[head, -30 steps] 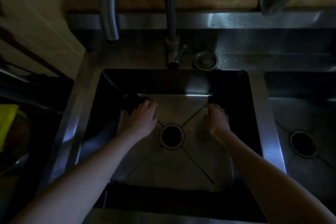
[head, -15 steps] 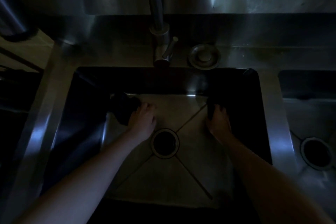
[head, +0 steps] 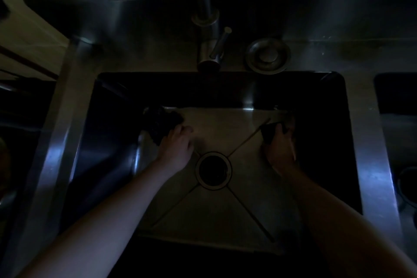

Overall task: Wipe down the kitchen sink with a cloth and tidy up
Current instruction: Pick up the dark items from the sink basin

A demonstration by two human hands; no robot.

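Dimly, from the head view, I am watching both hands working at the far edge of the sink (head: pixel 370 165) floor. My left hand (head: pixel 174 149) is clenching a dark cloth (head: pixel 161 123) in the far-left corner; my right hand (head: pixel 281 149) is gripping a second dark wad (head: pixel 268 133) near the far-right corner. I am judging that firm, overlapping strokes drawn from the corners toward the drain (head: pixel 213 170) should serve best. I am counting two hands, two dark cloths, one drain here, one faucet (head: pixel 206 29).
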